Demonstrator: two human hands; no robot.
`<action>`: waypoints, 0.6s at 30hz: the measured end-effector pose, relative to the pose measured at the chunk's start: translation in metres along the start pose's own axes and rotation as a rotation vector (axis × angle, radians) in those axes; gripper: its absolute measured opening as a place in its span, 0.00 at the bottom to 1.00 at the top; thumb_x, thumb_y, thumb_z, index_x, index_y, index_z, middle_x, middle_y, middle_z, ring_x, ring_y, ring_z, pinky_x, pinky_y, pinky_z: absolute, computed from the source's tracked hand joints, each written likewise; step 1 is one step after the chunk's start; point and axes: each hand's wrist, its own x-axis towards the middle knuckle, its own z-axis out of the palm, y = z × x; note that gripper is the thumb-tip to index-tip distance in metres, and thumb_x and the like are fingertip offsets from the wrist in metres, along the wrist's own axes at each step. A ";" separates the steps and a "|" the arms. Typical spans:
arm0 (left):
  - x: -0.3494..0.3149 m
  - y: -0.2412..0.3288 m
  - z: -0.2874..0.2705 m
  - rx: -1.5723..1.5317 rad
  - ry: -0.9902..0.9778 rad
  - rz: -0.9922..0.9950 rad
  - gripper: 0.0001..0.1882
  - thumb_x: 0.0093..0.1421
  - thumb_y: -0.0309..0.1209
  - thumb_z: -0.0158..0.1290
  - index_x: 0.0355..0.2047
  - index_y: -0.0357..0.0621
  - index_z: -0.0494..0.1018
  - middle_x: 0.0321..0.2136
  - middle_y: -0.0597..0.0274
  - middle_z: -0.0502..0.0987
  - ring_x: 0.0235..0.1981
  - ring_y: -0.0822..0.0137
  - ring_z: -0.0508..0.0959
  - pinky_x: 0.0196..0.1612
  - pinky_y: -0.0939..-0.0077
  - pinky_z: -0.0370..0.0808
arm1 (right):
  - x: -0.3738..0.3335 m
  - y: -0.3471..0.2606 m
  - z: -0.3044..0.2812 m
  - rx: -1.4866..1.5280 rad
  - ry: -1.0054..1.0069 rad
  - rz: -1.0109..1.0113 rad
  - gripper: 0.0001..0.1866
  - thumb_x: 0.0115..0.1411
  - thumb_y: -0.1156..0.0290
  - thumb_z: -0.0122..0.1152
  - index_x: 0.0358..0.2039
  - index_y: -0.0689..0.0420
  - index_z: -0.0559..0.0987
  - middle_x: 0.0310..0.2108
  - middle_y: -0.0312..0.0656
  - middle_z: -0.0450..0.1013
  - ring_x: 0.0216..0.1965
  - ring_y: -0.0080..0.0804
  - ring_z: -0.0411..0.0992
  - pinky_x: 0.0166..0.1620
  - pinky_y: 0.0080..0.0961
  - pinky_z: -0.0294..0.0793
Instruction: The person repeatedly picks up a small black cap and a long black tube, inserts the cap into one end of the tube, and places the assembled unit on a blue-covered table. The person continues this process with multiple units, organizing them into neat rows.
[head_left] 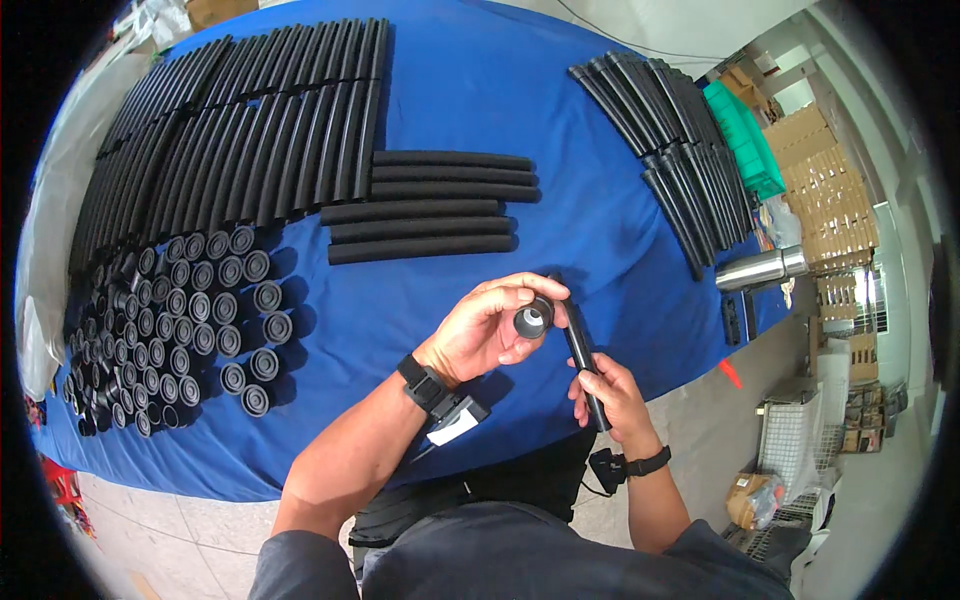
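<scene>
My left hand (468, 330) is closed around a black round cap (522, 326) with a pale spot inside its opening, which faces up. In my right hand (618, 400) is a slim black tube (580, 348), slanting with its far end beside the left fingers. Cap and tube sit side by side; whether they touch I cannot tell. Left of my left forearm, many similar black caps (228, 339) stand on the blue cloth (450, 110). Beyond my hands lie several black foam-like tubes (420, 246) in a small stack.
Long black tubes (300, 150) lie in rows at the far left. More black tubes (690, 180) with fitted ends lie at the right, next to a green bin (742, 140). A shiny metal cylinder (755, 269) rests near the table's right edge. Beyond are cardboard boxes (825, 190) and a wire basket (790, 440).
</scene>
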 end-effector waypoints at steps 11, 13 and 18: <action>0.002 0.003 -0.007 0.088 0.337 0.228 0.19 0.71 0.50 0.50 0.40 0.48 0.77 0.28 0.67 0.73 0.24 0.72 0.68 0.25 0.78 0.64 | -0.042 -0.019 0.032 0.309 -0.213 -0.058 0.25 0.75 0.58 0.49 0.62 0.65 0.70 0.29 0.40 0.72 0.20 0.23 0.70 0.21 0.19 0.70; 0.002 0.003 -0.004 0.103 0.346 0.238 0.19 0.72 0.51 0.50 0.39 0.48 0.76 0.28 0.68 0.71 0.27 0.72 0.68 0.27 0.77 0.64 | -0.047 -0.020 0.047 0.177 -0.243 -0.028 0.25 0.76 0.56 0.46 0.63 0.62 0.68 0.28 0.37 0.69 0.19 0.21 0.65 0.20 0.18 0.68; 0.005 -0.002 0.004 0.258 0.362 0.251 0.20 0.72 0.51 0.49 0.38 0.47 0.75 0.28 0.68 0.70 0.30 0.71 0.69 0.31 0.75 0.67 | -0.038 -0.012 0.061 0.246 -0.287 0.001 0.24 0.76 0.56 0.47 0.64 0.59 0.66 0.27 0.38 0.69 0.18 0.21 0.66 0.18 0.18 0.67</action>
